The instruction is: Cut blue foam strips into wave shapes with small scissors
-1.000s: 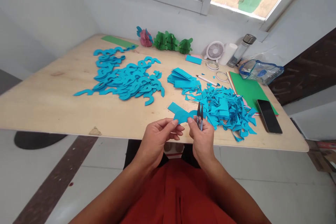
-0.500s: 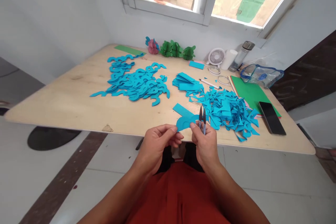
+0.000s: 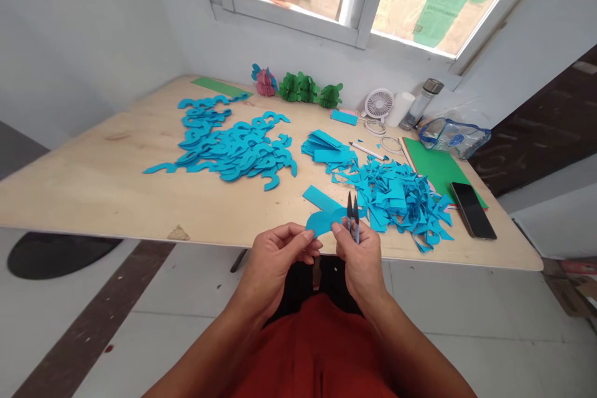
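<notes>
My left hand [image 3: 275, 261] has thumb and forefinger pinched on the near left edge of the paper [image 3: 321, 222], its other fingers loosely curled beneath. My right hand [image 3: 361, 255] pinches the paper's right side under the thumb, and the same hand holds the snips [image 3: 350, 204], their blades pointing up and away from me, slightly apart. So the paper sits between my two hands, at the near edge of the table [image 3: 116, 199].

I judge it very light, fairly stiff for paper but easy to bend, crease or tear, and hardly slippery. A soft pinch near an edge, close to the part being worked, should steady it without denting it. The snips look small and light, with sharp tips best kept away from my left fingers.

A strip [image 3: 319, 197] lies just beyond the paper; I can't tell whether they are joined. Scraps [image 3: 396, 189] are heaped beside and beyond my right hand, and curved pieces [image 3: 242, 146] beyond my left, all lying loose.

Far beyond my right hand are a see-through pouch [image 3: 454, 137], its contents too unclear to name, and a capped bottle [image 3: 420, 106]; I can't tell what, if anything, is in it.
</notes>
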Demonstrator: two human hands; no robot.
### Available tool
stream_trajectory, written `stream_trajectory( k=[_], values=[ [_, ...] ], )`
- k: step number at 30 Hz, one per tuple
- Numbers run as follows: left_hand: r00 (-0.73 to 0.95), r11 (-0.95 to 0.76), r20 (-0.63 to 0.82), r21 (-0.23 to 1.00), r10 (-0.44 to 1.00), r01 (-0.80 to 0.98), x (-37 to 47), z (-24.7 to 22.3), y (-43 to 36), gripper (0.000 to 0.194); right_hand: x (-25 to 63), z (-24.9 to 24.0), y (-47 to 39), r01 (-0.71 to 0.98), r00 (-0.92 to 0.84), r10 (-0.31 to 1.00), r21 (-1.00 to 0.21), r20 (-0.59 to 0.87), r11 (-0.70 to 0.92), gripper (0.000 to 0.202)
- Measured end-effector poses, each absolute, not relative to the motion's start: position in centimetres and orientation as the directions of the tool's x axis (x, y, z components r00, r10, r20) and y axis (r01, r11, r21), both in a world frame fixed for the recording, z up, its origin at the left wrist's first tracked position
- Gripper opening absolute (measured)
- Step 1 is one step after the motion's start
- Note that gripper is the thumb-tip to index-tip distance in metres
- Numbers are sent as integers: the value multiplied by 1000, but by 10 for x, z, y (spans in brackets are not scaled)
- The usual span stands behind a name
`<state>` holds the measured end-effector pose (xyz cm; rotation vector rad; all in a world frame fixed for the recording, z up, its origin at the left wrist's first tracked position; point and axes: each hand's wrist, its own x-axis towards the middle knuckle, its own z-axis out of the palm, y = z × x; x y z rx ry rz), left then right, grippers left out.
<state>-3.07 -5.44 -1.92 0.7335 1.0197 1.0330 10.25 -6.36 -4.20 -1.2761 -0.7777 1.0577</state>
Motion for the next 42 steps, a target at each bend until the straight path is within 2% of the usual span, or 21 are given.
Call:
stream_trajectory(
  k=[3,5,10,15,21,30,42],
  values=[
    [89,321,-312,866,946,-382,-31,-18,-50,15,102,-44,-69,-252,301,952,-968,-61,17,32],
    [41,294,-305,862,951,-413,-30,-17,-47,14,100,-47,-74,-292,271,961,-956,-60,23,40],
    [-21,259,-301,852,953,-455,-25,-17,-40,12,89,-59,-82,-269,167,975,-958,-145,-96,44],
    [-61,247,-306,858,950,-451,-21,-19,-37,12,80,-65,-77,-258,80,988,-960,-134,-109,46],
    [-75,247,-303,876,950,-414,-15,-18,-33,11,78,-70,-71,-285,120,983,-953,-138,-99,47],
    [-90,227,-285,887,954,-401,-15,-20,-33,13,77,-69,-67,-230,152,980,-969,-129,-91,46],
    [-79,235,-293,876,953,-422,-17,-19,-34,13,81,-65,-68,11,173,984,-999,-33,-35,48]
  ],
)
